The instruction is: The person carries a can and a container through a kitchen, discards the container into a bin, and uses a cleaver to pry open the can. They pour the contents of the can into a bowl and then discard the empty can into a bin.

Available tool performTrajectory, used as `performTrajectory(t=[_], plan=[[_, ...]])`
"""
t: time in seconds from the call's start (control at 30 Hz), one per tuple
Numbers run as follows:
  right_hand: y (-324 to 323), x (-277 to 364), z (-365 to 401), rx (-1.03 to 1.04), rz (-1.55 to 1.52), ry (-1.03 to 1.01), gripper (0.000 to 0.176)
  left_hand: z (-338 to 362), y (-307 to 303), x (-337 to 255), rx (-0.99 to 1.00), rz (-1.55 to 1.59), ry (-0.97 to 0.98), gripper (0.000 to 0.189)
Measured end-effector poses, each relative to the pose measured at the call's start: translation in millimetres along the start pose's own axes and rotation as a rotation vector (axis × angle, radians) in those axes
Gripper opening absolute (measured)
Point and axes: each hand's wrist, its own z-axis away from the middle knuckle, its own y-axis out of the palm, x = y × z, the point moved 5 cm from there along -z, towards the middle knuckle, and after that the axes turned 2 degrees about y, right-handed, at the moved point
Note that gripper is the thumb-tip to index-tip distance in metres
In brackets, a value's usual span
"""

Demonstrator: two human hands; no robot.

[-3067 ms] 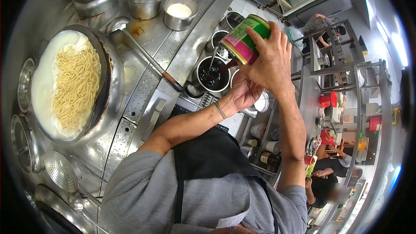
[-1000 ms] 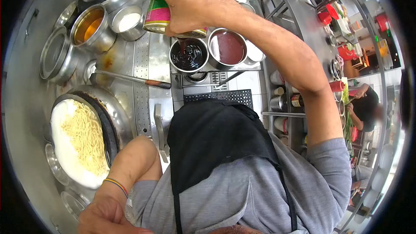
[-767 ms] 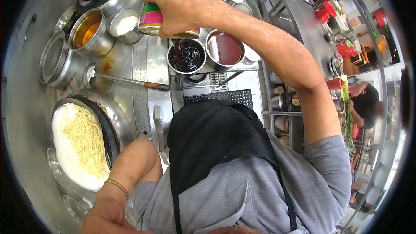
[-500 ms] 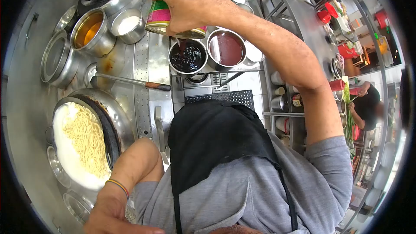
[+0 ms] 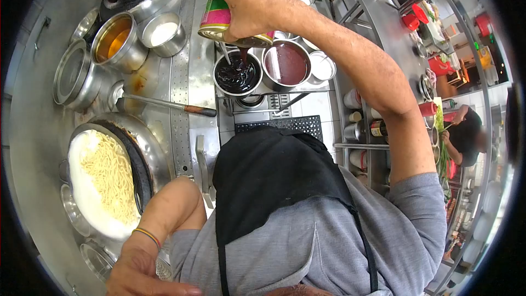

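Observation:
My right hand [image 5: 252, 5] grips a tilted green and pink can [image 5: 216, 13] from above. A dark, thick sauce runs from the can's lower rim into a round metal pot [image 5: 217, 83] of glossy dark sauce, where a metal handle also stands. Right beside that pot is another metal pot with thin reddish-brown liquid [image 5: 286, 63]. At the lower left, my left hand [image 5: 139, 279] is partly cut off by the frame edge, with one finger stretched out and nothing seen in it. Near it, a wok holds noodles [image 5: 109, 178] in white foam.
A ladle [image 5: 164, 105] lies across the steel counter. Behind it stand a pot of amber liquid [image 5: 114, 44] and a pot with white contents [image 5: 164, 34]. A bowl of white stuff [image 5: 322, 67] sits at the right. Another person [image 5: 466, 134] works far right, holding green stalks.
My right hand and the can have shifted slightly right. The stream of sauce now falls farther right and looks thicker. My left hand stays about where it was.

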Motion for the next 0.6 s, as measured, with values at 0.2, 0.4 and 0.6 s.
performTrajectory(t=[0.2, 0.4, 0.6], plan=[[10, 8, -2, -0.004, -0.02, -0.049, 0.076, -15, -1, 7, 0.062, 0.074, -0.041, 0.016], [14, 6, -8, -0.039, -0.023, -0.049, 0.075, -16, -10, -10, 0.287, 0.041, -0.38, 0.018], [9, 0, -3, -0.031, 0.041, -0.039, 0.074, -5, 2, 1, -0.009, -0.091, -0.113, 0.015]])
